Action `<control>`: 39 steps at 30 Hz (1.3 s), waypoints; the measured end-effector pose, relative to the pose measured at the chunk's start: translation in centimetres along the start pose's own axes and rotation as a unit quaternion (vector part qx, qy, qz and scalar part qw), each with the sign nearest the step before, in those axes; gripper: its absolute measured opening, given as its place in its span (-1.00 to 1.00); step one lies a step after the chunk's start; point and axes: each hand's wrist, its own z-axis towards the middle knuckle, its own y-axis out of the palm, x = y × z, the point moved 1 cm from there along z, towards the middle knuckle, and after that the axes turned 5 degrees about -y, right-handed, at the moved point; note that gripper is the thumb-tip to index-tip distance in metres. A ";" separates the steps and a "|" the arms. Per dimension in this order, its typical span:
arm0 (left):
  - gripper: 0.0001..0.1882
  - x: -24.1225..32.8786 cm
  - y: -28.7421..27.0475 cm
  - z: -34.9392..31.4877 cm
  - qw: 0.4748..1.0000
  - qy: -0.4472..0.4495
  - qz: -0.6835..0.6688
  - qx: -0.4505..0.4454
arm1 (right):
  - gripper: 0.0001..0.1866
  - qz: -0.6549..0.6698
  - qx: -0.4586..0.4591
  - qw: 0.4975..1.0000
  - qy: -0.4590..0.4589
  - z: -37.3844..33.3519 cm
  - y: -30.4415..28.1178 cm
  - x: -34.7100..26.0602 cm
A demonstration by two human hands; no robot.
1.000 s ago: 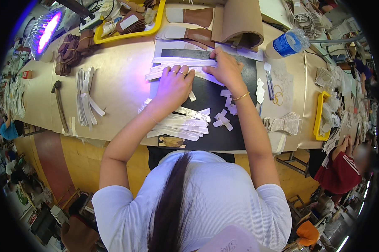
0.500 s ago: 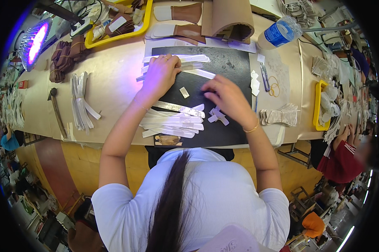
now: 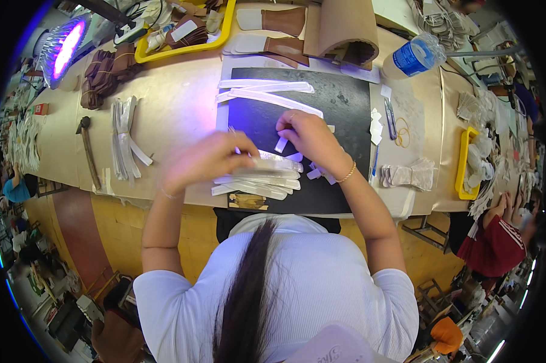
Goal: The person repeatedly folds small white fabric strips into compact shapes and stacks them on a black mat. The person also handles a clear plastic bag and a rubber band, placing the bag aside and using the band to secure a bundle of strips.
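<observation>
A small pale rectangular piece (image 3: 281,144) is pinched between the fingertips of my right hand (image 3: 312,138), above the black mat (image 3: 345,91). Smeared by motion, my left hand (image 3: 215,160) hovers at the nearer stack of white strips (image 3: 264,184); whether it grips one is unclear. Farther up the mat lie a few separate white strips (image 3: 273,86), one slanting down toward my right hand. Several small pale pieces (image 3: 315,172) rest under my right wrist, partly hidden by it.
To the left are a bundle of white strips (image 3: 123,142), a hammer (image 3: 88,151) and a glowing lamp (image 3: 67,48). A yellow tray (image 3: 185,48) stands behind. On the right are a bottle (image 3: 409,57), a cutter knife (image 3: 391,118), rubber bands (image 3: 402,134) and a pale bundle (image 3: 409,175).
My left hand has left the far strips and come down toward the nearer stack. My right hand has shifted slightly and now pinches a small pale piece.
</observation>
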 end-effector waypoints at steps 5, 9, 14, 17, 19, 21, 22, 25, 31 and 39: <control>-0.81 -0.9 3.1 -0.2 0.995 0.013 0.068 0.072 | -0.81 -0.039 0.003 0.999 -0.013 -0.7 -1.7 -1.2; -0.81 -1.0 3.3 0.5 0.994 -0.024 0.044 0.092 | -0.78 -0.131 -0.057 0.987 -0.079 -1.2 -0.9 -1.2; -0.72 -1.1 3.9 1.4 0.985 -0.023 0.036 0.164 | -0.78 -0.133 -0.076 0.987 -0.056 -1.2 -0.9 -0.4; -0.64 -0.9 4.3 1.9 0.980 -0.027 0.014 0.198 | -0.83 -0.024 -0.084 0.996 0.032 -1.4 -2.0 -1.3; -0.59 -0.8 4.9 1.9 0.975 -0.020 0.013 0.220 | -0.86 0.131 -0.075 0.979 0.134 -1.5 -3.5 -2.6; -0.60 0.6 5.1 1.7 0.972 -0.021 -0.128 0.194 | -0.86 0.182 -0.003 0.978 0.103 -2.2 -3.8 -3.1; -0.60 1.2 5.5 1.7 0.963 -0.021 -0.198 0.180 | -0.86 0.207 0.033 0.974 0.087 -2.6 -3.8 -3.3; -0.62 2.2 7.6 1.6 0.889 0.016 -0.401 0.223 | -0.85 0.200 0.141 0.969 0.015 -2.9 -3.1 -4.0; -0.61 4.1 6.8 1.4 0.913 0.121 -0.239 0.307 | -0.83 0.143 0.242 0.958 -0.060 -3.3 -3.7 -5.7; -0.63 5.7 6.6 1.0 0.916 0.117 -0.212 0.321 | -0.83 0.172 0.251 0.952 -0.044 -3.9 -3.7 -6.0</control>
